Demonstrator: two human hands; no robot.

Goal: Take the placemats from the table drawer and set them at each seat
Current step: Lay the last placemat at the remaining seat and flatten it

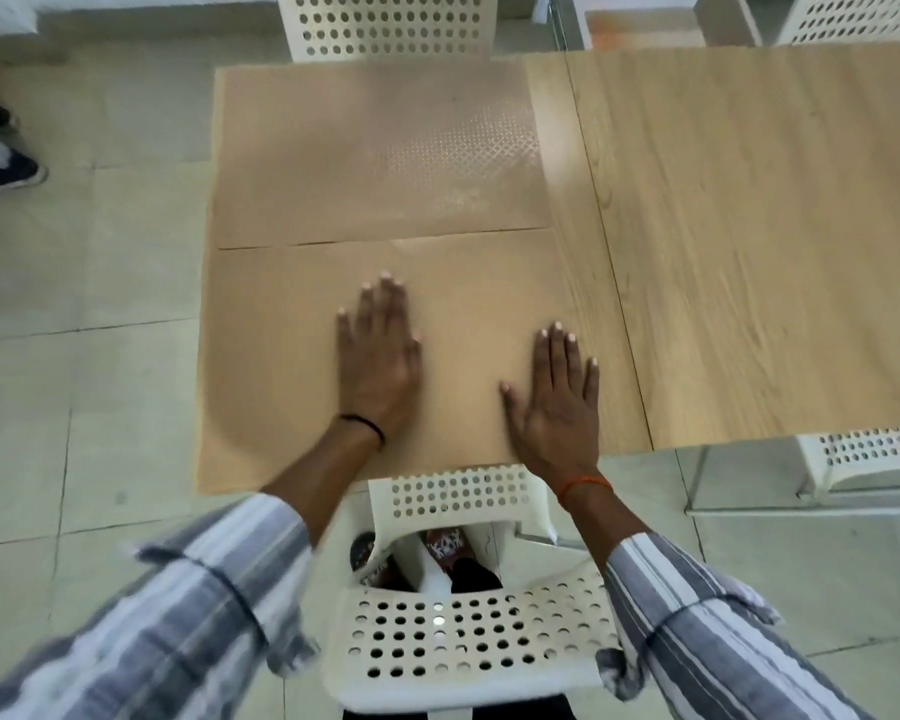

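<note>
Two tan placemats lie on the light wooden table [749, 226]. The near placemat [271, 366] sits in front of the white perforated chair [463, 636] at my side. The far placemat [375, 148] lies beyond it, before the chair [385, 23] across the table, and the two mats' edges meet in a line. My left hand [378, 361] presses flat on the near mat with straight fingers. My right hand [554, 402] lies flat on the same mat near its right edge. No drawer is in view.
Another white chair [868, 459] stands at the right under the table edge, and one more [853, 18] at the far right. A second person's shoes [1, 168] show at the left on the tiled floor. The table's right half is bare wood.
</note>
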